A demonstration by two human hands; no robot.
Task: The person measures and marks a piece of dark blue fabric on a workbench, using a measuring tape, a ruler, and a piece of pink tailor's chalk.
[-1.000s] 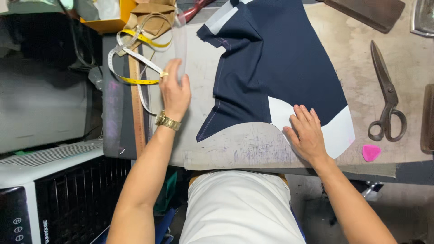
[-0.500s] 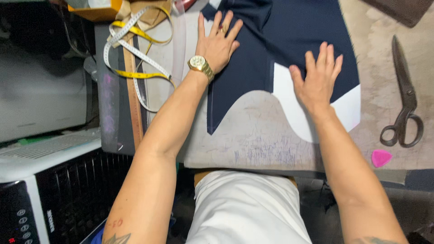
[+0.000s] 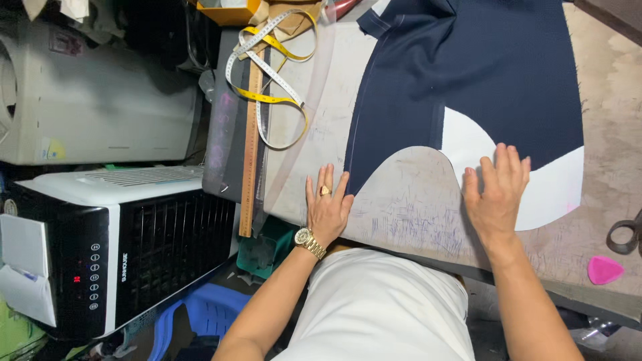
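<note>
Hands first: left hand [image 3: 328, 207] lies flat on the table [image 3: 414, 207], fingers loose and spread, gripping nothing, fingertips right at the near corner of the navy cloth [image 3: 468, 73]. Gold watch [image 3: 309, 241] on that wrist, ring on one finger. Right hand [image 3: 496, 194] is flat too, fingers together and relaxed, pressing on the white pattern [image 3: 542, 187] that pokes out from under the cloth's lower edge.

Cloth sits at about 12 o'clock from the hands, spread over the far half of the table. Tabletop itself is grey-beige, worn, and scribbled all over with pen marks.

At 10 o'clock from the left hand, a wooden ruler [image 3: 250, 147] runs along the table's edge with a yellow-white tape [image 3: 267, 80] looped over it. Over at 3 o'clock, pink chalk [image 3: 604, 269] and the handle of scissors [image 3: 625, 235], cut off by the frame.

Room's cramped: black-and-white air cooler [image 3: 100, 247] at 9 o'clock, a grey-white appliance [image 3: 93, 100] behind it, blue plastic stool [image 3: 200, 314] below.
</note>
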